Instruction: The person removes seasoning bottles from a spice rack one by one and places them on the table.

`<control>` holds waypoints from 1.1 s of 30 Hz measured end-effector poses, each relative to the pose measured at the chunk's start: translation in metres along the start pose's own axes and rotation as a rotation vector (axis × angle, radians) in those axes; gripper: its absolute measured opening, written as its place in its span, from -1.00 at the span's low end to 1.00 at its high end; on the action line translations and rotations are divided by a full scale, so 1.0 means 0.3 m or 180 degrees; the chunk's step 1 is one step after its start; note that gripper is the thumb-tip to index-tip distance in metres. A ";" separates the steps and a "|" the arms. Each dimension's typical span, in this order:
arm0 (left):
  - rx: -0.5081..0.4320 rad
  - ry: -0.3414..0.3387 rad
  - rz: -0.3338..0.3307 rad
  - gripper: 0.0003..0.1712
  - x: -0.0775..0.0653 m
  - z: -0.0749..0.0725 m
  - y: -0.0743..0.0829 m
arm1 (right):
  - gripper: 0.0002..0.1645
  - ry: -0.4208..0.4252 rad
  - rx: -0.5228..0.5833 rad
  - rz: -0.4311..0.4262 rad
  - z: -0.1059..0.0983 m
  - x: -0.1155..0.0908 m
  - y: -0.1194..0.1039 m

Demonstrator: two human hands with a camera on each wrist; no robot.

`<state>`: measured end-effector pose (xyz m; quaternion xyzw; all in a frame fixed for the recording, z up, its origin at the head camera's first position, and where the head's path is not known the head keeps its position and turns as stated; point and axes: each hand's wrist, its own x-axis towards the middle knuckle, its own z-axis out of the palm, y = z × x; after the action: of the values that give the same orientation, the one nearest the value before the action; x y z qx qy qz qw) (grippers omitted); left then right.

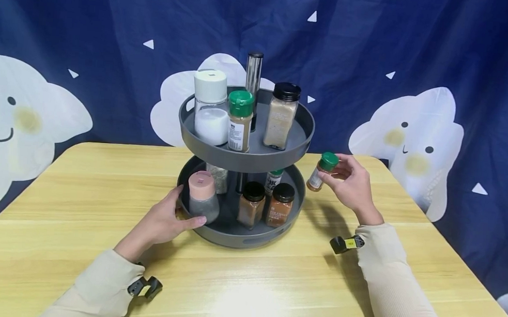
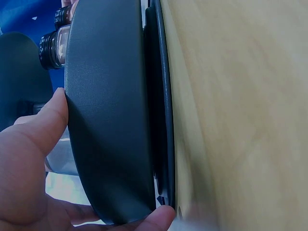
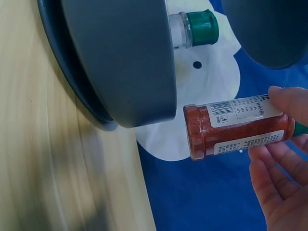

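Observation:
In the head view, my right hand (image 1: 353, 186) pinches a small spice jar (image 1: 316, 179) with a green lid. The jar is tilted in the air, just right of a grey two-tier turntable rack (image 1: 245, 159). Reddish powder and white labels show on this spice jar (image 3: 231, 144) in the right wrist view, its base facing the lower tray. My left hand (image 1: 162, 223) holds the left front wall of the lower tray (image 2: 108, 106), thumb at the rim and fingers round the side. Beside that hand stands a pink-lidded jar (image 1: 201, 196).
Two black-lidded jars, one brown (image 1: 251, 209) and one red-brown (image 1: 279, 209), stand on the lower tray; a green-lidded jar (image 1: 273, 181) is partly hidden behind. The upper tier carries a white-lidded jar (image 1: 211, 110), a green-lidded jar (image 1: 240, 123) and a tall black-lidded jar (image 1: 281, 119).

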<state>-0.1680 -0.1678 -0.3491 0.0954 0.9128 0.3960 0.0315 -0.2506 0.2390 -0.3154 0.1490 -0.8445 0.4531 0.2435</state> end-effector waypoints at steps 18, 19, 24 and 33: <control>-0.0005 -0.0036 -0.0010 0.16 -0.002 -0.005 0.013 | -0.42 -0.0088 -0.0165 0.0225 0.003 -0.007 0.045; 0.0007 -0.0035 0.0001 0.16 -0.002 -0.005 0.013 | -0.41 -0.0101 -0.0163 0.0238 0.004 -0.008 0.048; 0.0010 -0.0019 0.0011 0.15 -0.001 -0.003 0.015 | -0.37 -0.0157 -0.0171 0.0264 0.006 -0.012 0.064; -0.0037 -0.0061 -0.0051 0.19 -0.001 -0.008 0.012 | -0.36 -0.0241 -0.0307 0.0347 0.015 -0.016 0.093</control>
<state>-0.1676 -0.1671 -0.3450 0.0918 0.9108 0.4000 0.0440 -0.2608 0.2505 -0.3395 0.1079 -0.8808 0.4185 0.1932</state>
